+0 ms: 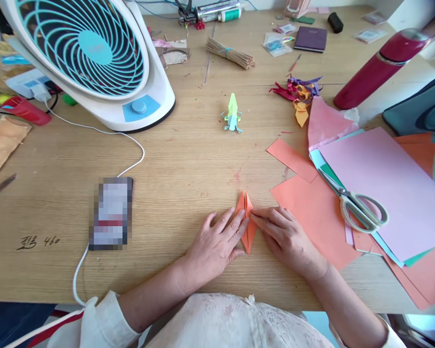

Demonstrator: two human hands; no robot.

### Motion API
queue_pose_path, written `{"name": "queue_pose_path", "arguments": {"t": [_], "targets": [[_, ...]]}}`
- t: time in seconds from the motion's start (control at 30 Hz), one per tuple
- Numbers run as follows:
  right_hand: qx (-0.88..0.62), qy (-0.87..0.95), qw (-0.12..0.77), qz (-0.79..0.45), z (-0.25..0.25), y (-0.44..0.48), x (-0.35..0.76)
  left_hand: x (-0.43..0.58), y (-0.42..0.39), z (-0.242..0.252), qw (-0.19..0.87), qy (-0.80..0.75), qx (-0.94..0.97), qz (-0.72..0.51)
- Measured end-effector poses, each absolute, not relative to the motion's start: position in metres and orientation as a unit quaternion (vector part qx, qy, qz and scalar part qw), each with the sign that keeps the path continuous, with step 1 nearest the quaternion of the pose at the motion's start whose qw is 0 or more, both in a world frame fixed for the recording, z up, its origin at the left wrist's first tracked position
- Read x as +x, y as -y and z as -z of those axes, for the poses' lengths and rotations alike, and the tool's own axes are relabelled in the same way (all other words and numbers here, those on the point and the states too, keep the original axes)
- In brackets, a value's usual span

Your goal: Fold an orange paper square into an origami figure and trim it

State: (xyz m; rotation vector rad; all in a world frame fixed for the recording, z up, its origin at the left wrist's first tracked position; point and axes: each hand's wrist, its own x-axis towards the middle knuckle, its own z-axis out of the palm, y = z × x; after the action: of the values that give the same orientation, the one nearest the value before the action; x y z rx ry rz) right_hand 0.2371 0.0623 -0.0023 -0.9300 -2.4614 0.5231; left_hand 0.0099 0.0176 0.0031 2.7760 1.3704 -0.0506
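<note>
2 hands on folded paper

Two hands, one paper diamond, one green figure, one phone, one flask.

From afar I see my left hand and right hand touching folded orange paper; scissors right, fan far left.

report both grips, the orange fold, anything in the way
Left grip on fold, right grip at its right edge. Fold on desk, far end split. Scissors off right, not in the way.
</note>
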Motion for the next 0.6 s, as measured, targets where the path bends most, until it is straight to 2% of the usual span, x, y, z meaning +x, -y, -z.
{"name": "queue_pose_path", "arguments": {"t": [0.3,0.6], "targets": [[-0.348,0.892,0.208,-0.201,0.0033,-0.0614,0.2377,0.0102,-0.0166,-0.0012,0.036,-0.454,0.890,-0.003],[-0.360,0.903,0.174,-0.157,0.0025,-0.0614,0.2349,0.0114,-0.0129,0.0002,0.047,-0.466,0.884,0.003]]}}
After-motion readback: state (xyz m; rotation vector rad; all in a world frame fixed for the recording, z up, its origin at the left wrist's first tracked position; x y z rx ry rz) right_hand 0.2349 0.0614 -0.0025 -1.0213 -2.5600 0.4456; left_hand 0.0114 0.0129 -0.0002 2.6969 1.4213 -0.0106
